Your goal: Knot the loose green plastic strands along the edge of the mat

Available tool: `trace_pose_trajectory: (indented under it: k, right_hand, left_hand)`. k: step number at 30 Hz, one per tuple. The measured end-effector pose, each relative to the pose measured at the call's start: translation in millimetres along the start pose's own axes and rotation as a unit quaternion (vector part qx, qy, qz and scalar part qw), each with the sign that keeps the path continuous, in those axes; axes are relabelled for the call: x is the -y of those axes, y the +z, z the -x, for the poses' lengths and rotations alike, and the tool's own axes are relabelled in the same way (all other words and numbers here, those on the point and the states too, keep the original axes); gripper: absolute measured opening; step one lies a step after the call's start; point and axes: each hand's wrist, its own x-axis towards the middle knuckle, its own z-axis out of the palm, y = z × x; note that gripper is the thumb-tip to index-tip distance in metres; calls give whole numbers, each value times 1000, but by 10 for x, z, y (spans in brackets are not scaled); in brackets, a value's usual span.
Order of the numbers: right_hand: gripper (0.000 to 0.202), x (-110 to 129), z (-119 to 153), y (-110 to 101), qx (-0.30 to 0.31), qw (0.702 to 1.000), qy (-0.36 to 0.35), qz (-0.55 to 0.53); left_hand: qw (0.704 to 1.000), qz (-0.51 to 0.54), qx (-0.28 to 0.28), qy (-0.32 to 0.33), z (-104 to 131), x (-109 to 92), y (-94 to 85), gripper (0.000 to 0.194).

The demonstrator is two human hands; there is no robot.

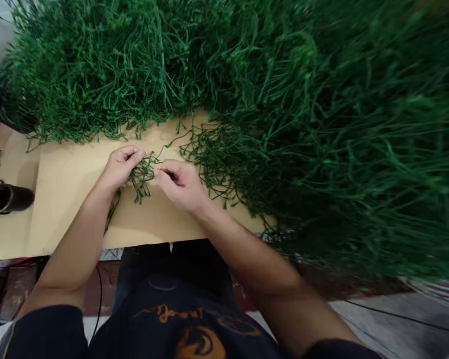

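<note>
My left hand [123, 167] is closed around a small bunch of thin green artificial stems [141, 180]. Their tips fan out to the right of the fingers, and some strands hang below the wrist. Just right of the bunch, my right hand [181, 183] is closed, thumb and finger pinched together beside the stem tips. What sits in that pinch is too small to make out. Loose stems from a big heap of green artificial stems [224, 154] lie close behind and right of my right hand.
The green heap fills the back and whole right side, spilling over the table's front edge. Tan board [71, 189] covers the table. A dark cylindrical container [13, 198] lies at the left. Cables [99, 299] run below the table.
</note>
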Motion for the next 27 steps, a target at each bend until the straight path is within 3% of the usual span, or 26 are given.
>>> trace_pose_trajectory:
  k: [5,8,12,15,18,21,24,27]
  right_hand:
    - [31,39,-1,13,-10,998,2,-57]
    - [34,69,24,-11,-19,989,14,-148]
    - [37,26,33,-142,-84,942,96,-312]
    - [41,-28,20,-282,-138,922,160,-326]
    - [40,-27,32,-470,-202,948,127,-208]
    - [35,7,87,-754,-271,960,40,55]
    - [21,31,149,-1063,-322,889,-28,325]
    - [22,47,161,-1173,-338,828,-45,446]
  left_hand:
    - [999,5,29,22,-2,49,50,54]
    - [999,29,-10,37,-41,105,-30,52]
    - [994,66,-87,17,-72,154,-210,50]
    - [996,75,-54,19,-47,139,-266,47]
    - [997,78,1,24,-20,99,-250,42]
    - [997,78,11,17,-19,73,-234,33]
    - [997,72,23,15,-36,79,-235,23]
    - [997,67,36,13,-47,94,-226,17]
